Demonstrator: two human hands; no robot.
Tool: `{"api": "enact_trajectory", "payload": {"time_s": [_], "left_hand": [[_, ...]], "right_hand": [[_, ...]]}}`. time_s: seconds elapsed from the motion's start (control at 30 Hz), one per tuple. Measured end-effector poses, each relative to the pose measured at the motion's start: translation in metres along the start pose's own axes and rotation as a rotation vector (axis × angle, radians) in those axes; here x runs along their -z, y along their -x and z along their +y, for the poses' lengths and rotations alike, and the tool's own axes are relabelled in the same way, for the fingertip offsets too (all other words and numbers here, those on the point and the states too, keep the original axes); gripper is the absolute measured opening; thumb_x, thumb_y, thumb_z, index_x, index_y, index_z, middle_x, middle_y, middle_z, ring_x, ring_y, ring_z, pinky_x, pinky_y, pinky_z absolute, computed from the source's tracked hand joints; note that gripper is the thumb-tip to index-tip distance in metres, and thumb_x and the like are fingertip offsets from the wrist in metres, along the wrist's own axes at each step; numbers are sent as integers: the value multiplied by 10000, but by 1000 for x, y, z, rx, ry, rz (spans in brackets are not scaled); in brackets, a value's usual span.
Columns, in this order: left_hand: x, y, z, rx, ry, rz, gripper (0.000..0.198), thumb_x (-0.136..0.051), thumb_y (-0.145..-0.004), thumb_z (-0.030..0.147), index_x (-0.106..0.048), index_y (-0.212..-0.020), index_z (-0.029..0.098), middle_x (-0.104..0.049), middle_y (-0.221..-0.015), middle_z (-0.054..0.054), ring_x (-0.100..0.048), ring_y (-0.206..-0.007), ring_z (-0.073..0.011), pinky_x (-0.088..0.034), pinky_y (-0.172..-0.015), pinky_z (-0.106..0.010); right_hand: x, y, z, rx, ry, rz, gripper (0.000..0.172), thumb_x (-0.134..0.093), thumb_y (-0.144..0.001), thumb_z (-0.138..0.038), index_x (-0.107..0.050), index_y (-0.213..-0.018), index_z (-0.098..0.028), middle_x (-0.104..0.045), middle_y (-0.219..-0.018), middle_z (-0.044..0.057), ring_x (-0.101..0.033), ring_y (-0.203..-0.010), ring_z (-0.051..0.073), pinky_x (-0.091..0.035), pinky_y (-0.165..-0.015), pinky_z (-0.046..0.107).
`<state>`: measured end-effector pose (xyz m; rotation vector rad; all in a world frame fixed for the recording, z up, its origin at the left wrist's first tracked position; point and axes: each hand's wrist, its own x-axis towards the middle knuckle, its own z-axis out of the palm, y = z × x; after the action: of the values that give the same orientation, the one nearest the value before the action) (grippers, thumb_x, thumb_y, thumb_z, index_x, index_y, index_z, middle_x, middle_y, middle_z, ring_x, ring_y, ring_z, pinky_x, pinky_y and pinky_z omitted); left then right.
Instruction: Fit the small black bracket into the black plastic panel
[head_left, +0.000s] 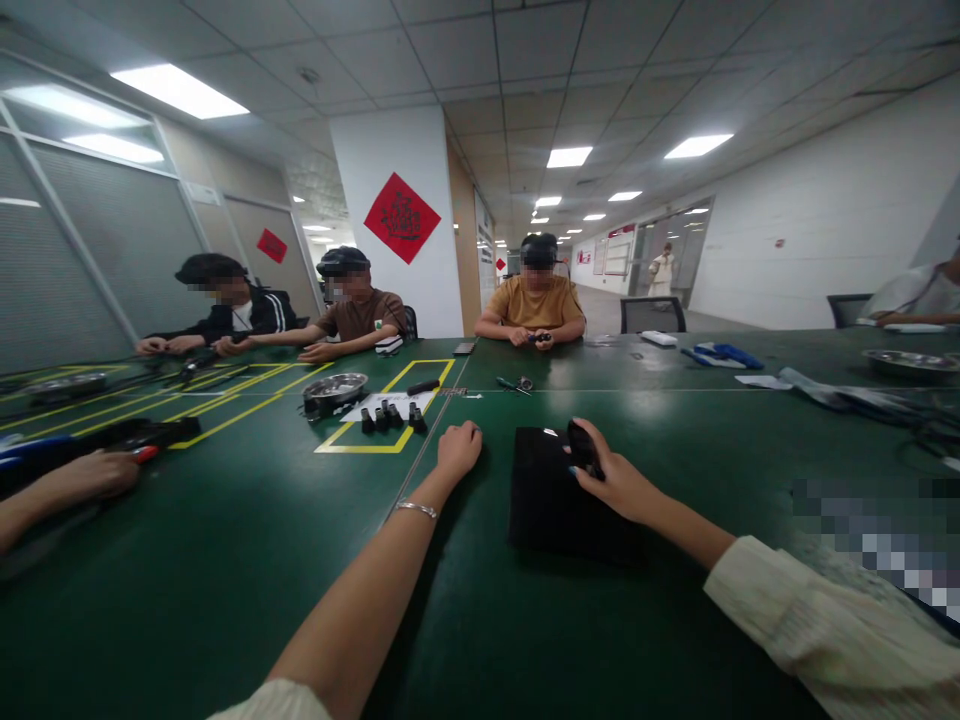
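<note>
Head view: green table (247, 580), two bare hands in the foreground. Right hand (621, 482) has its thumb and fingers clamped on a dark rounded object (585, 448); thumb on the near side, finger on the far side. Object's long axis appears to slant from far-left to near-right, though the grip covers part of it. Location: over the right-hand part of a black case (544, 495). Cannot tell whether the two are touching.

Key relation, as judged: case lies directly left of and below the right fingers, so the right hand is the nearer one. Case's far edge roughly faces the opposite side of the table.

Left hand (459, 447) rests on the table, left of the case and apart from it. Fingers look curled under; cannot tell whether they are fully together or cover anything.

Surroundings: black cylindrical parts (367, 420) stand beyond and left of the left hand, partly on a white sheet (355, 411), beside a metal bowl (337, 384). Co-worker's hand (109, 473) is well apart, at far left.
</note>
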<state>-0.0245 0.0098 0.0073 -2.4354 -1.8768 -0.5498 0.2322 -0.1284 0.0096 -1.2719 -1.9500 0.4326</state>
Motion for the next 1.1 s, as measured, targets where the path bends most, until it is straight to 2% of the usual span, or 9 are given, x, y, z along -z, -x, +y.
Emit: {"api": "enact_trajectory", "payload": {"time_s": [0.2, 0.37, 0.47, 0.5, 0.6, 0.7, 0.77, 0.9, 1.1], "left_hand": [[1, 1, 2, -19, -28, -8, 323, -304, -873, 313, -573, -995, 181, -629, -946, -89, -544, -947, -212, -399, -756, -296], [3, 2, 4, -13, -86, -8, 301, -316, -876, 310, -573, -977, 189, -628, -933, -82, -549, -942, -202, -396, -769, -286], [3, 3, 2, -13, -78, -10, 298, -320, -877, 319, -574, -975, 198, -632, -924, -74, -553, -936, -196, -397, -763, -277], [3, 3, 2, -6, -74, -10, 299, -321, -877, 322, -575, -976, 199, -633, -924, -72, -554, -935, -195, -397, -760, -274], [0, 1, 0, 26, -60, -4, 311, -314, -879, 321, -575, -989, 192, -634, -943, -77, -553, -947, -197, -398, -760, -274], [-1, -1, -2, 75, -42, 3, 337, -286, -884, 307, -575, -1000, 177, -635, -965, -91, -558, -949, -210, -404, -748, -284], [-1, -1, -3, 107, -32, 3, 352, -274, -884, 301, -576, -1006, 170, -639, -966, -99, -567, -936, -218, -410, -731, -294], [0, -1, -3, 124, -25, 5, 354, -291, -873, 328, -588, -1000, 182, -640, -969, -105, -572, -938, -231, -411, -736, -310], [2, 1, -1, 100, -39, 7, 359, -290, -865, 329, -590, -999, 185, -637, -975, -110, -562, -962, -241, -406, -763, -327]], "right_hand": [[-1, 6, 4, 32, -97, 16, 720, -467, -822, -333, -48, -1393, -208, -570, -1131, 98, -558, -1007, 180, -375, -920, 368], [-11, 7, -20, 122, -135, -110, 749, -456, -834, -330, 10, -1401, -180, -544, -1167, 122, -535, -1042, 175, -367, -935, 371], [-19, 6, -35, 111, -87, -151, 790, -459, -825, -317, 62, -1404, -186, -518, -1198, 120, -499, -1090, 192, -316, -978, 429], [-21, 6, -39, 94, -44, -153, 772, -465, -816, -316, 17, -1407, -195, -498, -1223, 118, -473, -1120, 208, -272, -997, 471], [-22, 2, -42, 44, 79, -163, 579, -453, -813, -344, -269, -1346, -214, -461, -1255, 103, -421, -1158, 257, -156, -1004, 575], [-20, -3, -41, 55, 73, -140, 421, -392, -844, -342, -424, -1228, -171, -525, -1139, 108, -486, -1053, 227, -311, -961, 464], [-19, -6, -39, 52, 66, -104, 356, -390, -845, -332, -486, -1128, -138, -567, -1015, 105, -532, -917, 197, -410, -846, 357], [-22, -9, -36, -11, 117, -59, 247, -428, -826, -330, -529, -944, -138, -586, -853, 71, -533, -738, 161, -428, -708, 290], [-22, -11, -28, -20, 140, -55, 300, -403, -850, -366, -509, -1019, -143, -592, -936, 88, -555, -825, 183, -421, -765, 310]]}}
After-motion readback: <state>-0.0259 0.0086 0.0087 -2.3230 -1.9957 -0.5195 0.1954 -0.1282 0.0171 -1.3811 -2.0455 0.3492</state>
